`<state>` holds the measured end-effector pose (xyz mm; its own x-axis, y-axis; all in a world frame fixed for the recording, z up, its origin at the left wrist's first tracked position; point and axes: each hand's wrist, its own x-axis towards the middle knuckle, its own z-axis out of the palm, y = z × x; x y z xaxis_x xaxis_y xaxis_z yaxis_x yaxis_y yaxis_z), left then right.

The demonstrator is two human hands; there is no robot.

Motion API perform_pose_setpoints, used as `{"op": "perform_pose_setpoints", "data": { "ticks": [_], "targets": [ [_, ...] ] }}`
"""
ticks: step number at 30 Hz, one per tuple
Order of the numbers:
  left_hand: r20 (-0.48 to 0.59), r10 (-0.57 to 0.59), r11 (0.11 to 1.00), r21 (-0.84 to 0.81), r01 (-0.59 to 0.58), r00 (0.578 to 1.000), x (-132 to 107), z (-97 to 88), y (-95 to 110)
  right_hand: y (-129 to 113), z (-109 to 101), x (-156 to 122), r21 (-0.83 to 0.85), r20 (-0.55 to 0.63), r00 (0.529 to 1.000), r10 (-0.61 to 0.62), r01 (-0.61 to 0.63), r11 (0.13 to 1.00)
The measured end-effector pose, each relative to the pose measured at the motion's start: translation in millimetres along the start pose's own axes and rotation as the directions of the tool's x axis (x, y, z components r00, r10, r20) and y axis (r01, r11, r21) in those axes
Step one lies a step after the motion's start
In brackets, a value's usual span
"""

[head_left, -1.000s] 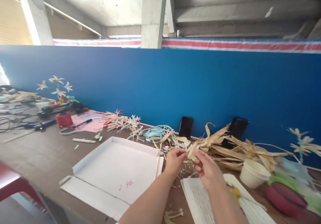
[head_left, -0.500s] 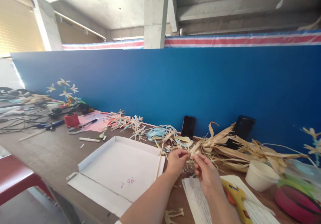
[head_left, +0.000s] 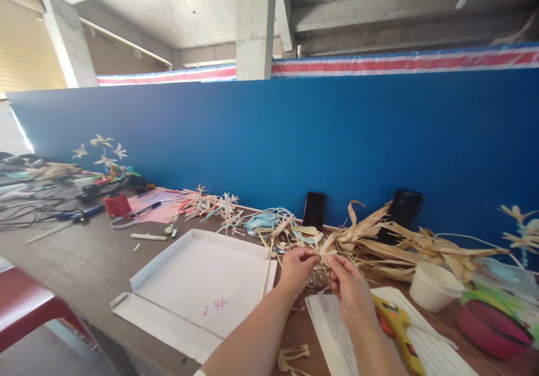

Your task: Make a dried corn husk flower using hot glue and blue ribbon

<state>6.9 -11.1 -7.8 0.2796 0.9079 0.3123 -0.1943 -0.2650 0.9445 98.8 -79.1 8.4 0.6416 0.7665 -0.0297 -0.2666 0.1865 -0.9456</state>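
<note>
My left hand (head_left: 298, 270) and my right hand (head_left: 347, 283) are close together over the cluttered middle of the table. Both have thumb and fingers pinched on a small pale strip of dried husk (head_left: 327, 257), whose shape is partly hidden by the fingertips. Just behind them lies a heap of long dried corn husks (head_left: 370, 244), tan and curled. Under my right forearm are printed sheets of paper (head_left: 332, 322), and a yellow glue gun (head_left: 398, 331) rests on them to the right.
Left of my arms sits a shallow white box lid (head_left: 202, 275) with pink writing. A phone (head_left: 314, 210) leans against the blue partition (head_left: 252, 140). A white cup (head_left: 433, 286) and a pink round container (head_left: 492, 328) stand at right. Husk flowers (head_left: 225, 202) and a red tape roll (head_left: 117, 203) lie at left.
The view has turned slightly right. My fingertips are a little farther apart, and more of the pale strip shows between them.
</note>
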Motion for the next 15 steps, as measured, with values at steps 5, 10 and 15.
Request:
{"op": "perform_pose_setpoints", "data": {
  "ticks": [5,10,15],
  "targets": [
    [0.006,-0.006,1.000,-0.015,0.006,1.000,-2,0.3,6,1,-1,0,-0.021,-0.008,1.000,-0.027,0.027,0.999],
    [-0.005,-0.021,1.000,0.015,0.022,1.000,-3,0.6,14,2,-1,0,-0.041,0.007,0.999,-0.043,0.043,0.998],
    [-0.013,-0.021,0.999,0.041,0.021,1.000,-5,0.3,15,3,-1,1,-0.015,-0.017,1.000,-0.020,0.020,1.000]
  ]
}}
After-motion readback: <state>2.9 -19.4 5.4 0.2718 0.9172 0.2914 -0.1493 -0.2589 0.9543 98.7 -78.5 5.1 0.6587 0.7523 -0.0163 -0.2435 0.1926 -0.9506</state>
